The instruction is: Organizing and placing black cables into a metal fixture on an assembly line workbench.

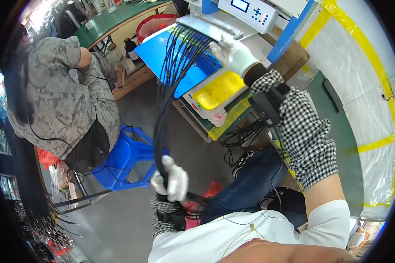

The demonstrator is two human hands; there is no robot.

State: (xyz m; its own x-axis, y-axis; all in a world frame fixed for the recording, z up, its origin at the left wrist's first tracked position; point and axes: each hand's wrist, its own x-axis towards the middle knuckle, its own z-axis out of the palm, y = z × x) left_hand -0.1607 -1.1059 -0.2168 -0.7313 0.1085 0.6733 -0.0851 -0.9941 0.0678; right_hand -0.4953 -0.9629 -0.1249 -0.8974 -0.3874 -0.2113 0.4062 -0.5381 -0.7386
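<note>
My left hand, in a white glove, is closed around a thick bundle of black cables low in front of me. The bundle rises from that hand and fans out towards a clear and silver bar-shaped fixture, where the cable ends lie side by side. Close to the right end of this fixture is my right hand, also gloved in white, its fingers apart beside the cables. Whether its fingertips touch the fixture is hard to tell. Below the fanned cables lies a blue plate.
A white machine with a small screen and buttons stands behind the fixture. Nearer me sits a yellow pad. On the left, a person in grey patterned clothing sits by a blue stool. More black cables hang at far left.
</note>
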